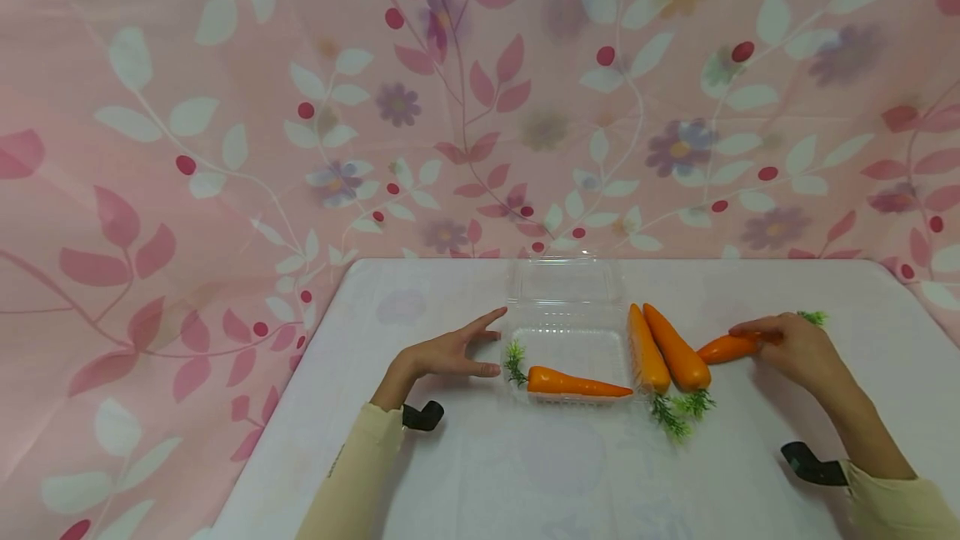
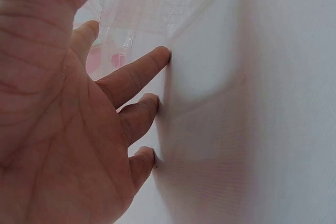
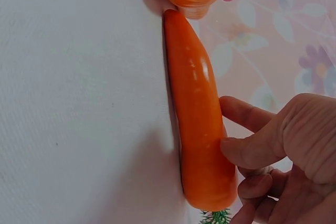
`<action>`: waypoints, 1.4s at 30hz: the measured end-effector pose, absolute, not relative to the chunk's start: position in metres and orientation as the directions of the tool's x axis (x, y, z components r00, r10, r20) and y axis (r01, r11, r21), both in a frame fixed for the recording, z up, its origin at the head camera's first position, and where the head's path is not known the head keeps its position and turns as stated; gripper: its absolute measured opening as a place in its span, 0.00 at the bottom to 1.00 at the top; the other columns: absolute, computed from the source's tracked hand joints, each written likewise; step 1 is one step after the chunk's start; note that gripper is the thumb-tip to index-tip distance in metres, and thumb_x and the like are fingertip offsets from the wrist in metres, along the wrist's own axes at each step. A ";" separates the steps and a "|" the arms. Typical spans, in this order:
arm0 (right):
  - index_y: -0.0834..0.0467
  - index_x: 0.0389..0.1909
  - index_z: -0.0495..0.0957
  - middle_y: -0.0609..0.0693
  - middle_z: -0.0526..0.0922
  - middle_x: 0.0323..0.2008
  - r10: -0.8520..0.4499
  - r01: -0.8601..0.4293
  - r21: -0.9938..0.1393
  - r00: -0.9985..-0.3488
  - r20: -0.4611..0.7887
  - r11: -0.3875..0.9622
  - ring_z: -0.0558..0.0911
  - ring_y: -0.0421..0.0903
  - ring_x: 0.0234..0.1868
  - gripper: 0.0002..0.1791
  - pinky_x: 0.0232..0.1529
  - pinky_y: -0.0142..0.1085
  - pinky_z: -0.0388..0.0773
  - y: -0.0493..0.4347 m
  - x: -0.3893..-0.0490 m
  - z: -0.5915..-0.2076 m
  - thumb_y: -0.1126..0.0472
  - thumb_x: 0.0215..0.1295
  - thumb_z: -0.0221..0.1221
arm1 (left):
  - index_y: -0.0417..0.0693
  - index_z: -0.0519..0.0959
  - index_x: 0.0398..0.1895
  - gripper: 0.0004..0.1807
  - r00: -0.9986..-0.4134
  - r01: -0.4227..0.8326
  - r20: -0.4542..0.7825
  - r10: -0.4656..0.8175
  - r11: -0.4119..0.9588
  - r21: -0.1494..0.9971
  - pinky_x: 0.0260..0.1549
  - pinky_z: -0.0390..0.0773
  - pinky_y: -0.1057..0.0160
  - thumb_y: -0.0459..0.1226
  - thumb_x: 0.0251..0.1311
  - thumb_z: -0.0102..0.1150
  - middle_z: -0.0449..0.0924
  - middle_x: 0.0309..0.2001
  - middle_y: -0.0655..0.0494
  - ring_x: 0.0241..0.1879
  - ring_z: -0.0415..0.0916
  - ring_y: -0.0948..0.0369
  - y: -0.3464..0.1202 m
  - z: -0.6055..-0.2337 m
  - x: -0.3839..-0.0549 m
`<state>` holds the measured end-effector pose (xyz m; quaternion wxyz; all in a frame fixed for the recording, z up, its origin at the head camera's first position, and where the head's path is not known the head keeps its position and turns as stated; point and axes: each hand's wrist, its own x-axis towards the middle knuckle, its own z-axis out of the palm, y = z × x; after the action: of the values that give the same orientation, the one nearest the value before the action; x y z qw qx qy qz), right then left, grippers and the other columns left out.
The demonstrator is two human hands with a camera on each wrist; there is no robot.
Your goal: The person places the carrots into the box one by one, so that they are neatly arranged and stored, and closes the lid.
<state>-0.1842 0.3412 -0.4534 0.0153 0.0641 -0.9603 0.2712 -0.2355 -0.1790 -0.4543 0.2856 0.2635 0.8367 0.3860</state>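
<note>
My right hand (image 1: pixel 798 352) pinches an orange toy carrot (image 3: pixel 199 119) near its thick end, thumb and index finger at its side. That carrot lies on the white tabletop, its green leafy top (image 1: pixel 813 318) showing past the hand. My left hand (image 1: pixel 446 354) is spread beside the left wall of a clear plastic clamshell box (image 1: pixel 566 348), lid raised; in the left wrist view its fingertips (image 2: pixel 163 55) are down at the tabletop. One carrot (image 1: pixel 573 382) lies along the box's front, leaves to the left.
Two more carrots, a left one (image 1: pixel 647 348) and a right one (image 1: pixel 677 348), lie side by side right of the box, leaves toward me. The clear lid (image 1: pixel 566 280) stands at the back. Behind the white table (image 1: pixel 540 457) hangs a pink floral cloth (image 1: pixel 480 107).
</note>
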 end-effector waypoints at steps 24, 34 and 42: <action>0.65 0.30 0.86 0.65 0.77 0.37 -0.043 -0.052 -0.553 -0.999 0.029 0.832 0.70 0.61 0.40 0.15 0.35 0.44 0.67 0.332 -0.185 -0.458 0.76 0.50 0.51 | 0.72 0.41 0.79 0.54 -0.699 0.227 -0.275 0.659 0.570 0.790 0.68 0.51 0.41 0.53 0.58 0.68 0.61 0.72 0.54 0.74 0.50 0.57 -0.180 -0.459 -0.238; 0.65 0.28 0.85 0.59 0.75 0.33 -0.033 -0.047 -0.558 -0.999 0.036 0.829 0.70 0.56 0.36 0.12 0.30 0.40 0.67 0.334 -0.182 -0.457 0.75 0.52 0.52 | 0.73 0.41 0.79 0.54 -0.704 0.228 -0.279 0.653 0.580 0.782 0.68 0.51 0.40 0.53 0.58 0.68 0.61 0.72 0.55 0.74 0.50 0.57 -0.181 -0.459 -0.238; 0.66 0.34 0.85 0.69 0.76 0.35 0.031 -0.063 -0.527 -0.985 0.168 0.848 0.72 0.61 0.34 0.07 0.25 0.42 0.66 0.340 -0.179 -0.461 0.69 0.59 0.59 | 0.73 0.41 0.79 0.54 -0.695 0.222 -0.283 0.661 0.572 0.790 0.68 0.50 0.40 0.53 0.59 0.68 0.61 0.73 0.55 0.74 0.50 0.57 -0.181 -0.459 -0.238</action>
<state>-0.1785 0.3400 -0.4614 0.0855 0.0082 -0.9574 0.2758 -0.2383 -0.1807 -0.4586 0.2880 0.2632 0.8384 0.3805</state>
